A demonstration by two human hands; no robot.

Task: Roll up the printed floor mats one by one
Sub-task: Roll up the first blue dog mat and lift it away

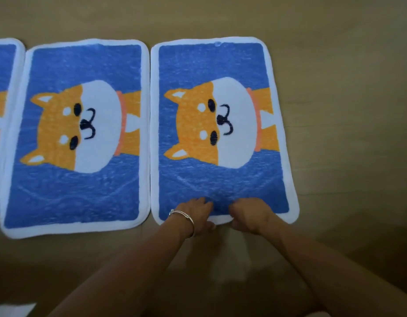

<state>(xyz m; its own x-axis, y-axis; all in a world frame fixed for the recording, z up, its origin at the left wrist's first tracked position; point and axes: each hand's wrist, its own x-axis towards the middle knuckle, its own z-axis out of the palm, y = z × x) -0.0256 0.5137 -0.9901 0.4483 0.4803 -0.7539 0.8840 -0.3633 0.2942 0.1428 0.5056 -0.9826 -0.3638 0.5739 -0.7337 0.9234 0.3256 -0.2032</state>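
Rightmost dog-print floor mat [223, 131] lies flat on the floor [339, 110], just beside a second identical mat [76, 133]. A third mat [1, 88] shows at the left edge. I see the left hand [193, 216] and right hand [250, 216] pinching its near hem, close together at centre. The pile puckers there, so I judge it soft, light and limp. Gripping nearer the corners should roll it straighter.

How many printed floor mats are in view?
3: right mat, near edge gripped; middle mat beside it; left mat, cut off at the frame edge. More may lie beyond.
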